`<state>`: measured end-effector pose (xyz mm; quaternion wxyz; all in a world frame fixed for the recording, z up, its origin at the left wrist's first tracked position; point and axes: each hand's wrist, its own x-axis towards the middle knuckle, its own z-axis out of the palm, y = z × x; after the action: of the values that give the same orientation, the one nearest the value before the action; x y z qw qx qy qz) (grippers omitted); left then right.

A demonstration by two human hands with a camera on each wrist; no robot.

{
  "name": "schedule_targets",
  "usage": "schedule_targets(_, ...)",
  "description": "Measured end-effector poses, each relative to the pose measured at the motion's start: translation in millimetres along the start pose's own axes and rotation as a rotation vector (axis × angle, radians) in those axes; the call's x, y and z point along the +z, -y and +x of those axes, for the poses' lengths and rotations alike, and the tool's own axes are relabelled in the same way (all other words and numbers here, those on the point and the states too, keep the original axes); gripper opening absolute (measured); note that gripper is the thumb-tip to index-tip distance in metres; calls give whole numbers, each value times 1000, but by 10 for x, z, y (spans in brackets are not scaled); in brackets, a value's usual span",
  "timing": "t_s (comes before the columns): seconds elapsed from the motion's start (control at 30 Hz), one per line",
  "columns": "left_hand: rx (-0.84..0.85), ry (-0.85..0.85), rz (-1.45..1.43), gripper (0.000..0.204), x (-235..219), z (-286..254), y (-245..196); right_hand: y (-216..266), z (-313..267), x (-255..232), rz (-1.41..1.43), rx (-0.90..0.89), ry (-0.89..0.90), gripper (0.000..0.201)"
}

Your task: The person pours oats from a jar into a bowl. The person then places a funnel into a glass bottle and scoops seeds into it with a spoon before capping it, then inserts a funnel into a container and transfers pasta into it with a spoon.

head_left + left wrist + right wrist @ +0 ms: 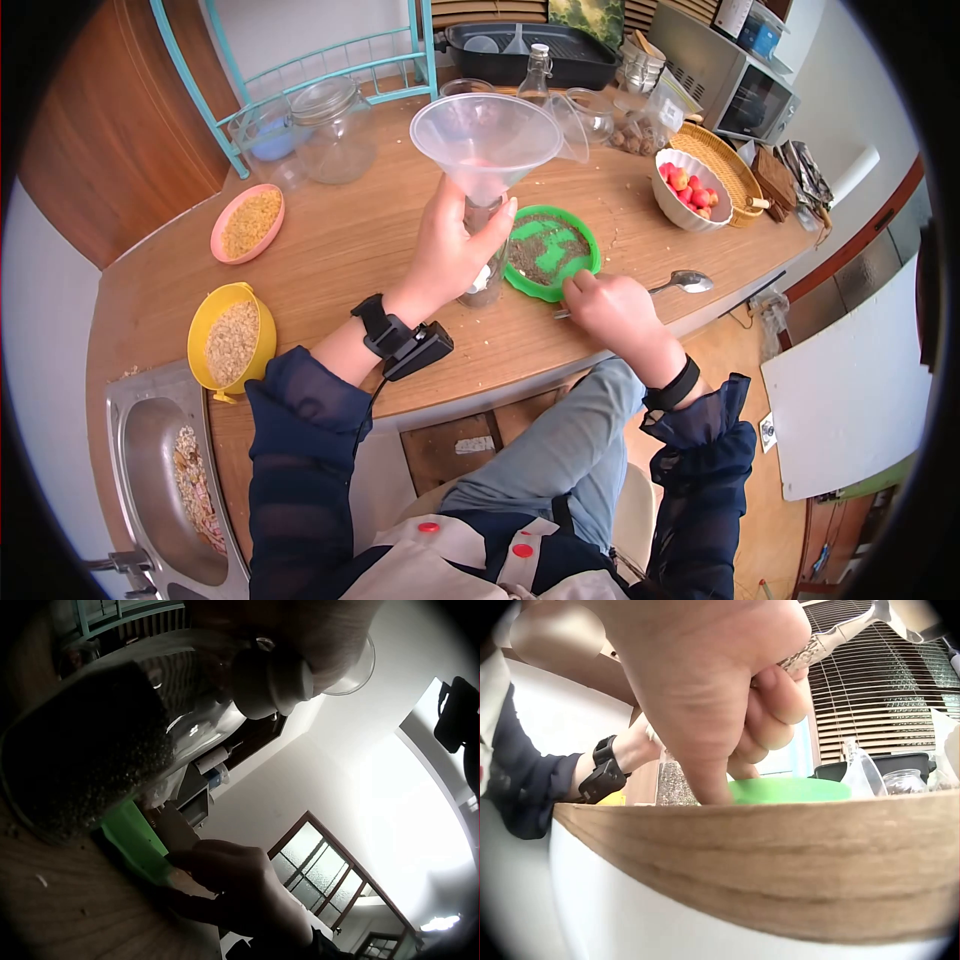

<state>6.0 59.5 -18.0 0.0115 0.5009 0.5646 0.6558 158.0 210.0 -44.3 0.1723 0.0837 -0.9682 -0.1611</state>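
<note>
My left hand [448, 245] grips a clear funnel [487, 132] where it meets the neck of a glass bottle [499, 252] standing upright on the table. Dark grains fill the lower part of the bottle [90, 750] in the left wrist view, with a pale stopper [271, 682] hanging by its neck. In my right hand [620, 315] a metal spoon [692, 281] is held by its handle, the bowl pointing right. That hand's thumb and a finger are at the near rim of a green dish [594, 245] of dark grains; whether they touch it, I cannot tell.
At left stand a pink bowl [217, 240], a yellow bowl [262, 345] and a sink [120, 440]. Behind are a large jar [335, 140], a stoppered bottle [535, 78] and a black tray [480, 62]. A white fruit bowl [690, 212] is at right, near the table edge.
</note>
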Motion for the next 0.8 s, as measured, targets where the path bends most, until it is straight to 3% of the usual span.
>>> schedule_targets(0.43,-29,-63,-64,27,24,3,3,-15,42,-480,-286,102,62,8)
schedule_targets(0.8,-37,-55,-55,27,4,20,20,-56,45,-529,-250,145,70,10)
